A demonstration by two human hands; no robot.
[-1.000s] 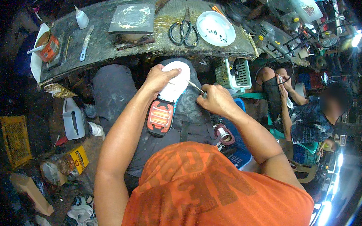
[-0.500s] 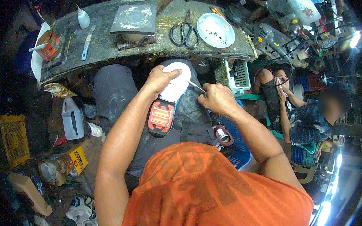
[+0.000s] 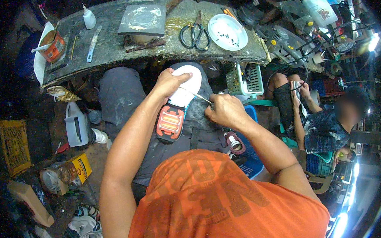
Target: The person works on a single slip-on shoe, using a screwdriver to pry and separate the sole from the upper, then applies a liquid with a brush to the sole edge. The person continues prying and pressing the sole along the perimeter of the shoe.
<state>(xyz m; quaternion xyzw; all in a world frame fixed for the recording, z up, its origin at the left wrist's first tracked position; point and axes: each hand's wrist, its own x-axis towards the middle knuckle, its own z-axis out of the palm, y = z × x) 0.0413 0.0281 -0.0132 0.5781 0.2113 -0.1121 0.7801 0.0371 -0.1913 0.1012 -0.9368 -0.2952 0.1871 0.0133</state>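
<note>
Over my lap a shoe [image 3: 171, 125] is held sole up. Its front sole [image 3: 187, 82] is white; the heel end is black with a red-orange pattern. My left hand [image 3: 169, 83] is closed on the front part, thumb lying across the white sole. In my right hand [image 3: 226, 110], closed and right of the shoe, is a thin slender tool [image 3: 201, 98]. Its pale shaft slants up and left, with the tip on or just over the white sole. The handle is hidden in my fingers, so its exact kind cannot be told.
The workbench [image 3: 112, 45] ahead bears black-handled scissors [image 3: 195, 36], a white dish [image 3: 227, 31] with dark bits, a dark slab [image 3: 143, 20], a knife [image 3: 93, 45], a squeeze bottle [image 3: 89, 18] and an orange tin [image 3: 53, 49]. A green basket [image 3: 245, 83] stands beneath. Another person [image 3: 326, 126] sits at right.
The tool's tip has shifted left across the white sole, and my right hand has moved slightly left and down. My left hand and the shoe stay nearly still.
</note>
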